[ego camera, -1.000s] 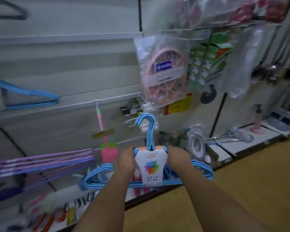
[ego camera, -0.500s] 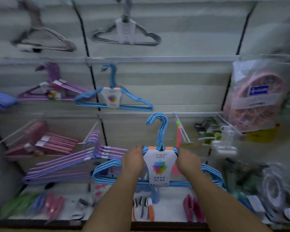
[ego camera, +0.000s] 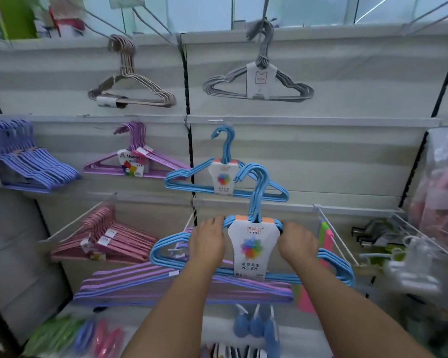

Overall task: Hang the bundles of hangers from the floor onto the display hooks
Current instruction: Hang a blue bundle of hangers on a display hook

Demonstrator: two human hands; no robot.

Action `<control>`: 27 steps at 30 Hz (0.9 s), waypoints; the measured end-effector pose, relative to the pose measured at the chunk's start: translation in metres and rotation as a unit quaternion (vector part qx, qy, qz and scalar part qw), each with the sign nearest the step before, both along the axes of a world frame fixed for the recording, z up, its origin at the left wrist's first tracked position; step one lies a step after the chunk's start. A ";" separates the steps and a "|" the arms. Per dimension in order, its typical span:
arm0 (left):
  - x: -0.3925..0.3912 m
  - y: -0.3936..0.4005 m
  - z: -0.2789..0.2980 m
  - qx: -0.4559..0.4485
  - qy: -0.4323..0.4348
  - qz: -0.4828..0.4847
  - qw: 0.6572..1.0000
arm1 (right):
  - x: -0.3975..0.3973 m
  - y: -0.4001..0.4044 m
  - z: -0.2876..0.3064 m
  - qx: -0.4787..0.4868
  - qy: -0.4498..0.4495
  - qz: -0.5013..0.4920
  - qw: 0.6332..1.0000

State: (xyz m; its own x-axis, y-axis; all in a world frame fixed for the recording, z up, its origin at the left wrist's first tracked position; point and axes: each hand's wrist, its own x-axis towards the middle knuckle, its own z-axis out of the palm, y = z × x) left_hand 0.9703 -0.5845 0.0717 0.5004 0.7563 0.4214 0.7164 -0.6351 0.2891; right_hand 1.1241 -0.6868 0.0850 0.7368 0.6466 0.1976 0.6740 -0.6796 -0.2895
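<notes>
Fingertips of both hands hidden behind blue hanger bundle (ego camera: 254, 273); floor-shelf items (ego camera: 254, 326) blurred, possibly brushes.
</notes>
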 end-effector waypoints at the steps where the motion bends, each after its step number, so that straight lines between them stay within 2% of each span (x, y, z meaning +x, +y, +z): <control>1: 0.002 0.009 0.002 0.004 0.001 0.006 1.000 | 0.003 0.008 0.002 0.003 0.002 -0.004 1.000; 15: 0.071 0.119 0.060 0.074 -0.055 0.020 0.995 | 0.074 0.119 0.055 0.085 -0.013 -0.008 0.996; 27: 0.067 0.184 0.070 0.105 -0.102 0.061 0.987 | 0.068 0.190 0.068 0.105 -0.015 0.005 0.994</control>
State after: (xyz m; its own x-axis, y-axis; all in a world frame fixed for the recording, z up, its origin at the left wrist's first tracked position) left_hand 1.0375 -0.4002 0.1419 0.2999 0.6907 0.6580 0.7311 -0.6095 0.3066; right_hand 1.1918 -0.4972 0.1525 0.7230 0.5954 0.3505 0.6902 -0.5997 -0.4050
